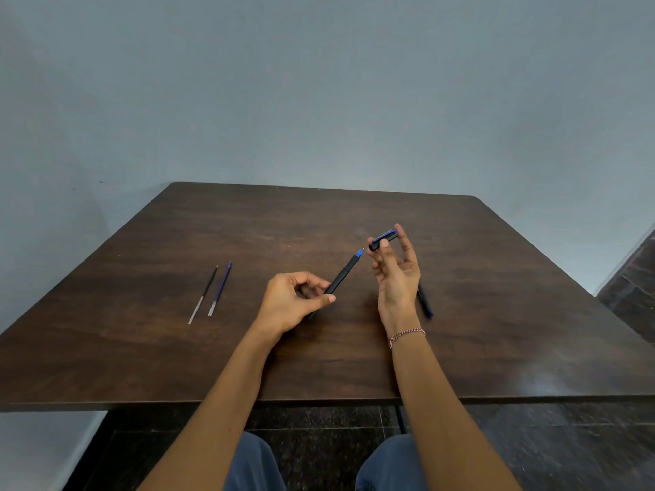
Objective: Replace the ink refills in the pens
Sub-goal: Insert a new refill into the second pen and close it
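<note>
A brown wooden table (248, 349) stands against a grey-blue wall (319, 83). Near the middle of the table, the left hand (294, 299) holds a black pen (342, 278). The fingers and thumb are curled round the lower end of the pen. The pen slants up and to the right, and its blue tip is bare. The right hand (395, 281) is lifted up just to the right of the black pen, close to the tip but not touching it. Its thumb and a finger pinch the cap (382, 240), which is black with some blue on it. The other fingers hang loose and a little bent. The cap is just up and to the right of the black pen's tip. A second pen (425, 302) lies flat on the table to the right of the black pen, partly hidden behind the right hand. Well to the left of the black pen, two thin refills lie flat, side by side and a little apart. The blue refill (220, 288) is the one nearer the black pen, and the black refill (203, 295) is farther left. A red and white string band (407, 334) goes round the right wrist, lower than the black pen.
</note>
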### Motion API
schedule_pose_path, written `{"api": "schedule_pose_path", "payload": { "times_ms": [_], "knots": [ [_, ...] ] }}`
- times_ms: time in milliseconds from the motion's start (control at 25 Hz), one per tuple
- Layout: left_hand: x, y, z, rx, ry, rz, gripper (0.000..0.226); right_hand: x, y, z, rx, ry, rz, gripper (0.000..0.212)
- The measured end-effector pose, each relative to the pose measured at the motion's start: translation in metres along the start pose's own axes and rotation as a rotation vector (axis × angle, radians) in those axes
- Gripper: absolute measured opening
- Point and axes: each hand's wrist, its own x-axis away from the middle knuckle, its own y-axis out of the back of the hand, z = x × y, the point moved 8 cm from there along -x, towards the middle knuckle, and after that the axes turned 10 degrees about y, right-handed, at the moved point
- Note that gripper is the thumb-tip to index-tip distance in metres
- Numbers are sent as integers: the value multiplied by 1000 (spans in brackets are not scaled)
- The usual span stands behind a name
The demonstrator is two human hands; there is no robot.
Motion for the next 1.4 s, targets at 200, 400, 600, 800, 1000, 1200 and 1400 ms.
{"api": "schedule_pose_path", "payload": {
  "times_ms": [200,400,600,800,1000,1200,1400],
  "knots": [
    [0,0,-1,-28,9,3,18,1,-5,-5,34,-29,64,40],
    [0,-1,-2,-39,8,5,18,-1,-2,-4,36,-15,41,42],
    [1,-2,-2,-56,6,14,18,-1,-1,-4,49,-8,49,43],
    [2,0,-3,-22,-2,-7,18,2,-10,-11,168,-33,175,40],
    [2,1,-3,-9,-11,-18,19,6,-18,-13,219,-36,263,35],
    [1,2,-1,-22,-23,-26,19,8,-20,-16,207,-62,279,33],
    [-1,5,-1,-22,-40,-55,21,11,-25,-24,193,-118,348,32]
  ]
}}
